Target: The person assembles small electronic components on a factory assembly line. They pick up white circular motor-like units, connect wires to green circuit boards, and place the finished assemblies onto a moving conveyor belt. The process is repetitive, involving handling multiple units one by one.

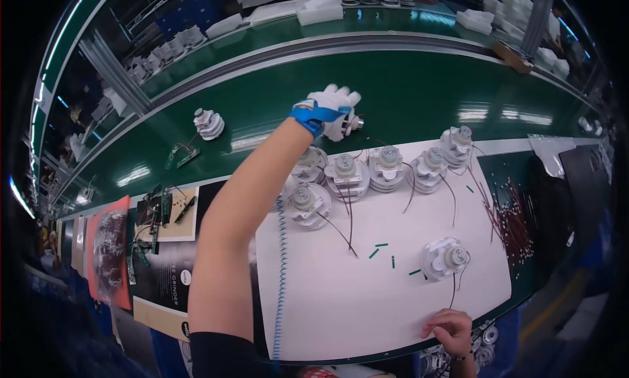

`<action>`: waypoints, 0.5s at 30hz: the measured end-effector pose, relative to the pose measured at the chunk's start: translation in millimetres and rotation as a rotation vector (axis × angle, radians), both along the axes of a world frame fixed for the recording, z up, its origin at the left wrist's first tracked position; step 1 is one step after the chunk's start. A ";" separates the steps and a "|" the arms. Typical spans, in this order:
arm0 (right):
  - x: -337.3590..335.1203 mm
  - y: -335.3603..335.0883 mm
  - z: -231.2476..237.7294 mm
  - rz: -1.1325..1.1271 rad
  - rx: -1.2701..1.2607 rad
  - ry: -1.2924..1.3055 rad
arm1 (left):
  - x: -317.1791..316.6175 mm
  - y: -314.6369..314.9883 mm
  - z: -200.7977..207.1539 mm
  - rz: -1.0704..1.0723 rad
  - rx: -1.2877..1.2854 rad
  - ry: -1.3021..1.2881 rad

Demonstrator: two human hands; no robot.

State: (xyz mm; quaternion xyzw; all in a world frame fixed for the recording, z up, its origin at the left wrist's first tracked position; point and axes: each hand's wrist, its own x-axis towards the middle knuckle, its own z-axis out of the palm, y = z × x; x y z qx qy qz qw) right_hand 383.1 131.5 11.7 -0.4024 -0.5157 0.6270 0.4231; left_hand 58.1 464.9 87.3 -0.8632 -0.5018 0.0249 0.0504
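My left hand point(331, 113), in a white glove with a blue wrist strap, reaches out over the green belt. It is closed around a motor assembly point(356, 123); only the silver end shows beside the glove, the rest being covered. My bare right hand point(451, 331) rests at the front edge of the white work sheet point(314, 299), its fingers loosely bent and apart with nothing seen in them. Just beyond it stands a white motor assembly point(445, 259), one thin wire trailing towards my fingers. Several similar motor assemblies point(386, 168) with dangling wires line the sheet's far side.
Small green strips point(375, 253) lie on the sheet. A blue coiled cord point(282, 280) runs along its left. Circuit boards point(157, 214) lie farther left; another motor assembly point(208, 124) stands on the belt. Brown wires point(514, 224) are heaped at right.
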 end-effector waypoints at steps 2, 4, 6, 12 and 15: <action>-2.0 1.1 -0.4 -0.001 0.028 -0.037 | -1.0 12.3 -9.5 0.144 -0.203 0.106; -5.5 -1.0 -0.6 -0.036 0.008 -0.009 | -5.5 7.5 -5.2 0.148 -0.220 0.040; -5.8 -0.1 -3.0 -0.011 0.004 0.022 | -19.0 -9.0 1.5 0.121 -0.051 -0.044; 14.9 -5.4 6.9 -0.001 0.138 0.071 | -32.4 -67.3 89.8 0.101 0.475 -0.704; 39.3 20.5 27.7 0.112 0.337 0.030 | -59.1 -200.8 152.3 0.483 0.461 -0.925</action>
